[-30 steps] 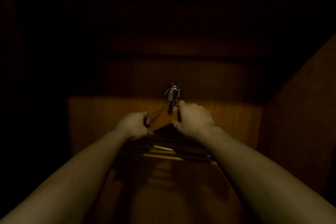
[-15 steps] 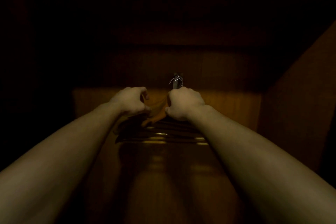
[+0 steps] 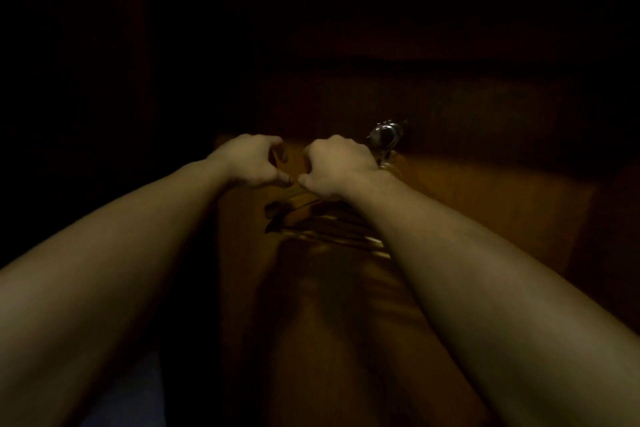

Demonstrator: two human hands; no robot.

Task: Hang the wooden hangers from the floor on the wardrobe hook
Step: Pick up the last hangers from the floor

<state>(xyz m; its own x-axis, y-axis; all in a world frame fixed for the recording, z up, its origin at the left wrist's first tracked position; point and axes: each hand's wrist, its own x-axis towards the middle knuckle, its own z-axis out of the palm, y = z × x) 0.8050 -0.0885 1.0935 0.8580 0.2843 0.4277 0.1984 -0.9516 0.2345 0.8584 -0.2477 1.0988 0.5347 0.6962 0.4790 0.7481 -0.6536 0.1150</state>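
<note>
My right hand (image 3: 337, 166) curls round the wooden hangers (image 3: 322, 218) below the wardrobe hook (image 3: 384, 137). My left hand (image 3: 252, 163) is curled alongside; I can't tell its hold.

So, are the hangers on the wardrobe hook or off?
On, apparently: their metal loops bunch at the wardrobe hook, wooden hangers hanging below; blur hides the seating.

No writing, label, brand or number could be read: the hangers (image 3: 322, 218), the hook (image 3: 384, 137) and the wardrobe panel (image 3: 485, 191) were dim and blurred, showing nothing legible.
</note>
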